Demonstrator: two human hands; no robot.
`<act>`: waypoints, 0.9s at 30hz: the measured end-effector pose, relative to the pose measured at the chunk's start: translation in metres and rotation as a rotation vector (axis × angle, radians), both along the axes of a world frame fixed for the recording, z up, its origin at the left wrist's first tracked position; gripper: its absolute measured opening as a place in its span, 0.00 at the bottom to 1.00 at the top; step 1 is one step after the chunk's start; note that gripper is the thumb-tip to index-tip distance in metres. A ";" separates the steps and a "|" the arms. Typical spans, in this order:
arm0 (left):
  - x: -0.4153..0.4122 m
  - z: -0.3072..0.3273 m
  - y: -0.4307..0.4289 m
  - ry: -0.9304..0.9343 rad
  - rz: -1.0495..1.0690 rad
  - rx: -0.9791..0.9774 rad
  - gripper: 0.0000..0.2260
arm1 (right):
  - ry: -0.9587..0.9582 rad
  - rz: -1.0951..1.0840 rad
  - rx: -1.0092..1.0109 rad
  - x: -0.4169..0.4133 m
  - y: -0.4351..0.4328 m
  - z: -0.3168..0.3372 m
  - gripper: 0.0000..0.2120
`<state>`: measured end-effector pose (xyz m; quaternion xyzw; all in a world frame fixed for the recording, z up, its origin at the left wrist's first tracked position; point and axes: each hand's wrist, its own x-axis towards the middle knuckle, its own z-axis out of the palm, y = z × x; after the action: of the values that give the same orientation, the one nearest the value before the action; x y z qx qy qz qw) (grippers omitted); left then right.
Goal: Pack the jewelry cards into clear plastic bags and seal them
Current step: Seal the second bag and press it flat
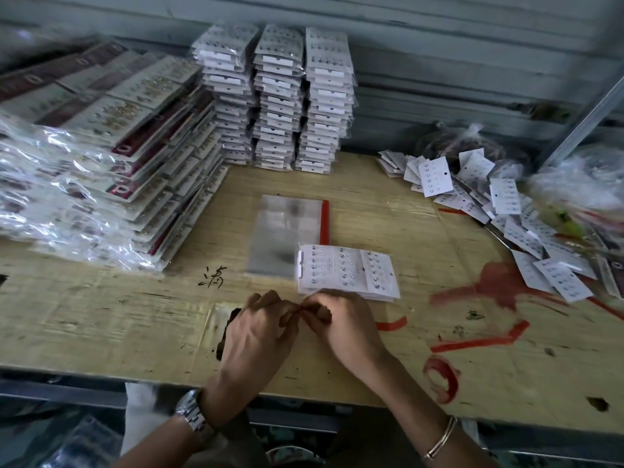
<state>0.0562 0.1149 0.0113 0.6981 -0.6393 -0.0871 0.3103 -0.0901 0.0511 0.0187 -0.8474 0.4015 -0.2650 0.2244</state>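
— Jewelry cards (347,275), where do they lie?
— In a small stack on the table (101,315), just beyond the right hand (349,327), lying over the near corner of the clear bags (287,231) with the red strip.
— And the hands?
— The left hand (256,336) and the right one meet fingertip to fingertip, fingers curled, pinching a reddish scrap (297,314) too small to make out.
— Anything else?
— Three tall stacks of bagged cards (280,96) by the back wall, a loose heap of cards (499,204) on the right, and bigger bagged cards (118,146) piled on the left.
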 end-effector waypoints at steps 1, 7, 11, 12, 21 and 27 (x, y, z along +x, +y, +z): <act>0.000 0.000 0.000 0.001 0.001 0.002 0.07 | -0.011 -0.006 -0.007 0.000 0.001 0.000 0.06; -0.002 -0.002 0.002 0.029 0.004 0.004 0.08 | -0.077 -0.026 -0.016 0.001 0.003 -0.003 0.03; -0.001 -0.001 0.002 0.070 0.011 -0.001 0.07 | -0.133 -0.023 0.014 -0.001 0.005 -0.008 0.04; -0.001 -0.001 0.002 0.082 0.012 0.000 0.07 | -0.141 -0.022 0.016 -0.002 0.005 -0.008 0.05; -0.002 0.002 0.003 0.139 0.016 -0.006 0.08 | -0.138 -0.006 -0.009 -0.004 0.004 -0.010 0.12; -0.003 -0.001 0.003 0.185 0.020 0.006 0.07 | -0.129 -0.004 -0.048 -0.004 0.004 -0.010 0.07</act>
<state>0.0531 0.1182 0.0106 0.6943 -0.6008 -0.1500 0.3668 -0.0940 0.0554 0.0083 -0.8329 0.3815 -0.3290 0.2291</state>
